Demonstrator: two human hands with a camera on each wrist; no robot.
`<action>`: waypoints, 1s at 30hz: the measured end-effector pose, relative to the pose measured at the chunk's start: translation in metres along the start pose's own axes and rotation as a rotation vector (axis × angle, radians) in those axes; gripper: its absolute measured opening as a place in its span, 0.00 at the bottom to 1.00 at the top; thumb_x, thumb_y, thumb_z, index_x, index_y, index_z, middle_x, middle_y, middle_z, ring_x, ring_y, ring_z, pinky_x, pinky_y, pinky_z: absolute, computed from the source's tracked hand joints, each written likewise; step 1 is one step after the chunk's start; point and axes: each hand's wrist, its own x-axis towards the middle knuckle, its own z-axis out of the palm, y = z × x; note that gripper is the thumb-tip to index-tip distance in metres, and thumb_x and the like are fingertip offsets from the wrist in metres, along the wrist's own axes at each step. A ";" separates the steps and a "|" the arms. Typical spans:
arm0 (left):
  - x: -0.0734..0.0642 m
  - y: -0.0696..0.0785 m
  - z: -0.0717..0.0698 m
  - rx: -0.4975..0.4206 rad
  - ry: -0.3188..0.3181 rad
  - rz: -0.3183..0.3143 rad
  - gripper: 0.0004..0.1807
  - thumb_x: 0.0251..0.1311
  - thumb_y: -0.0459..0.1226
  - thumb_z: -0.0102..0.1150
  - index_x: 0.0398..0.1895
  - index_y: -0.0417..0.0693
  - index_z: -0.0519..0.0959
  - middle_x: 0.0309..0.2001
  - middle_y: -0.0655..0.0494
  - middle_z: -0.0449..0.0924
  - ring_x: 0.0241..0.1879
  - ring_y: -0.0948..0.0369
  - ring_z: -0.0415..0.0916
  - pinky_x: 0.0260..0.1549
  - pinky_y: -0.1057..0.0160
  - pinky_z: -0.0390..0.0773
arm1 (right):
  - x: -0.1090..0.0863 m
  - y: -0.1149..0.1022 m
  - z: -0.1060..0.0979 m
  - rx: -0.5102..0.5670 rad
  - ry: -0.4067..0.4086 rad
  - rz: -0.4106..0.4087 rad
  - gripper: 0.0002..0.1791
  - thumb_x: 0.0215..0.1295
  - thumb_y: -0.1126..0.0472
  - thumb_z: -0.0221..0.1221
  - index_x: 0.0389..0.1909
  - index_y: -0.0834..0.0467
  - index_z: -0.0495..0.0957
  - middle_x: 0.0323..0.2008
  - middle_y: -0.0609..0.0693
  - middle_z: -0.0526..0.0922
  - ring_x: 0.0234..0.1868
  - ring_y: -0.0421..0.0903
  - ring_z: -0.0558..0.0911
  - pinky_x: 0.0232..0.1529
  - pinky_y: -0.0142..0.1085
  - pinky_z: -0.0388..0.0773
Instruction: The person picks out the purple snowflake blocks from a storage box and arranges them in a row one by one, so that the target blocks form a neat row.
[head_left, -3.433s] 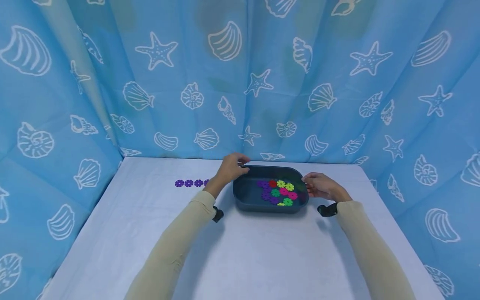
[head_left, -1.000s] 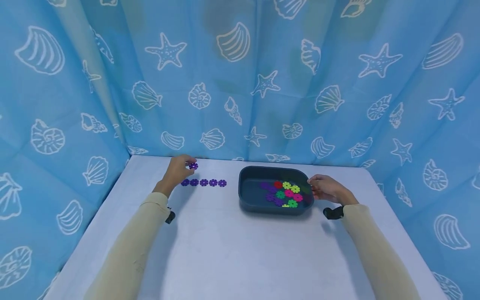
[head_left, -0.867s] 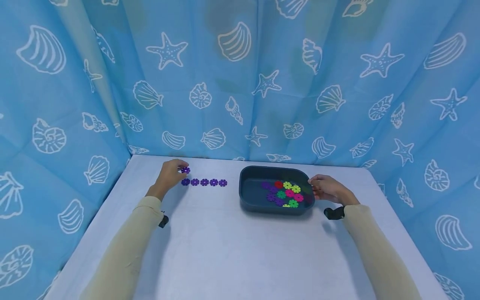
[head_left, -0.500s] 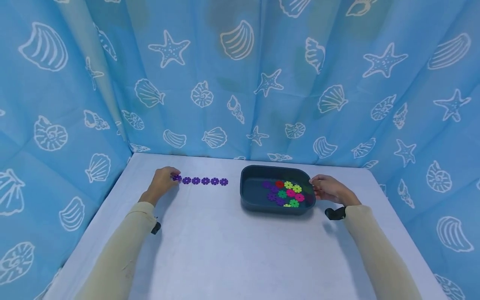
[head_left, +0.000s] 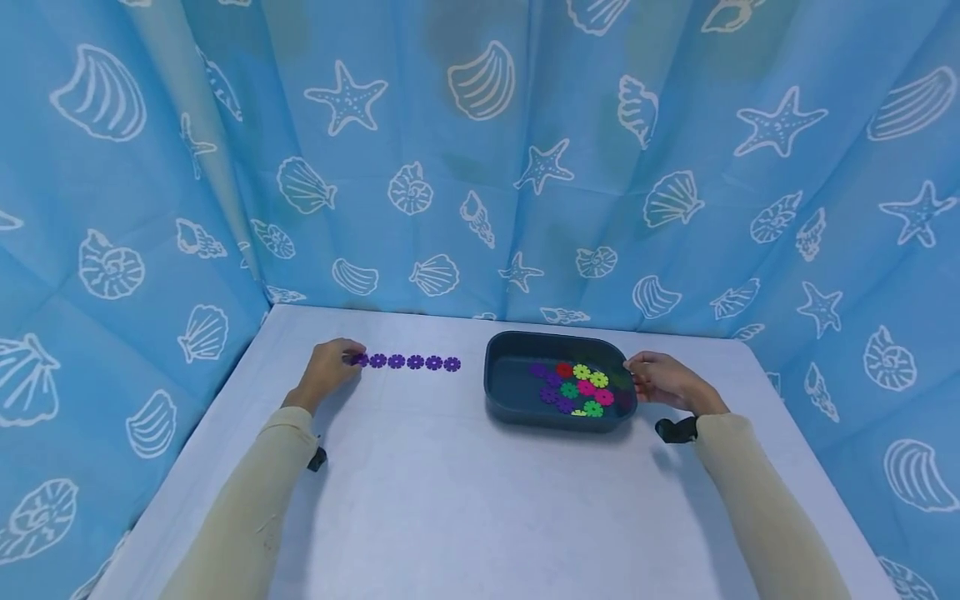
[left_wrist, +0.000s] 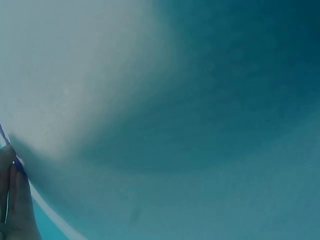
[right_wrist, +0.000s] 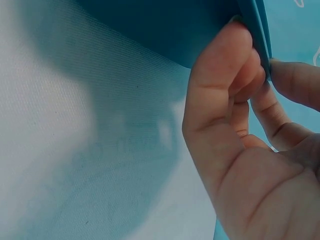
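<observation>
In the head view, a purple flower-shaped disc [head_left: 362,360] is pinched in the fingers of my left hand [head_left: 330,368], at the left end of a straight row of purple discs [head_left: 416,362]. The left wrist view shows only a sliver of that disc [left_wrist: 19,164] at the fingertips. My right hand [head_left: 670,382] grips the right rim of a dark grey-blue tray [head_left: 512,385]; the right wrist view has thumb and fingers on either side of the rim. Inside the tray lie several flower discs [head_left: 568,389] in purple, red, yellow, green and pink.
A white-covered table [head_left: 480,508] carries the tray and the row. Behind it and at both sides hangs a blue curtain [head_left: 465,208] with white shells and starfish. Each wrist wears a small black camera, such as the one on the right [head_left: 677,430].
My left hand went from the tray's left rim to the far left, then lowered a purple disc to the left end of the row. My right hand has stayed on the tray.
</observation>
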 end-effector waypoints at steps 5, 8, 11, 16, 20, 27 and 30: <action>0.000 0.009 -0.005 -0.026 0.011 0.006 0.21 0.60 0.30 0.63 0.58 0.41 0.77 0.60 0.42 0.74 0.64 0.44 0.67 0.62 0.46 0.68 | 0.001 0.000 0.001 -0.001 0.002 0.004 0.21 0.77 0.56 0.46 0.61 0.67 0.62 0.43 0.60 0.70 0.37 0.49 0.75 0.42 0.36 0.81; 0.003 0.027 -0.008 -0.074 0.055 0.062 0.21 0.61 0.32 0.63 0.59 0.41 0.76 0.60 0.43 0.74 0.63 0.45 0.68 0.60 0.48 0.70 | 0.001 -0.001 0.001 -0.005 0.013 0.011 0.21 0.77 0.56 0.45 0.61 0.66 0.61 0.45 0.61 0.69 0.37 0.49 0.75 0.41 0.36 0.81; 0.008 0.058 -0.006 -0.125 0.100 0.166 0.21 0.60 0.31 0.64 0.58 0.40 0.76 0.58 0.44 0.76 0.61 0.47 0.70 0.59 0.52 0.72 | 0.001 -0.001 0.001 -0.013 0.019 0.008 0.21 0.77 0.56 0.45 0.61 0.66 0.62 0.44 0.60 0.69 0.36 0.48 0.75 0.41 0.36 0.81; 0.013 0.125 0.015 -0.213 0.130 0.376 0.20 0.57 0.28 0.66 0.55 0.38 0.78 0.54 0.45 0.79 0.57 0.51 0.74 0.56 0.59 0.75 | 0.001 0.001 0.000 -0.013 0.017 0.005 0.21 0.77 0.55 0.45 0.61 0.66 0.62 0.43 0.59 0.70 0.37 0.48 0.75 0.41 0.36 0.81; 0.013 0.174 0.045 -0.278 0.084 0.481 0.19 0.56 0.27 0.66 0.52 0.38 0.80 0.52 0.46 0.80 0.55 0.53 0.76 0.54 0.62 0.76 | 0.001 0.002 0.000 -0.025 0.022 0.004 0.21 0.77 0.55 0.46 0.61 0.66 0.62 0.44 0.59 0.70 0.38 0.49 0.75 0.41 0.36 0.81; 0.021 0.221 0.105 -0.226 -0.094 0.540 0.17 0.57 0.29 0.66 0.52 0.40 0.81 0.51 0.48 0.82 0.53 0.55 0.78 0.53 0.64 0.77 | 0.000 0.001 0.000 -0.033 0.020 0.002 0.22 0.77 0.54 0.47 0.62 0.66 0.62 0.45 0.59 0.70 0.39 0.48 0.75 0.42 0.36 0.81; 0.024 0.229 0.124 -0.175 -0.155 0.506 0.17 0.58 0.29 0.65 0.52 0.41 0.81 0.52 0.49 0.82 0.52 0.56 0.78 0.54 0.62 0.76 | -0.002 0.000 0.000 -0.019 0.023 0.005 0.22 0.77 0.54 0.47 0.62 0.66 0.62 0.44 0.58 0.71 0.39 0.48 0.75 0.42 0.36 0.81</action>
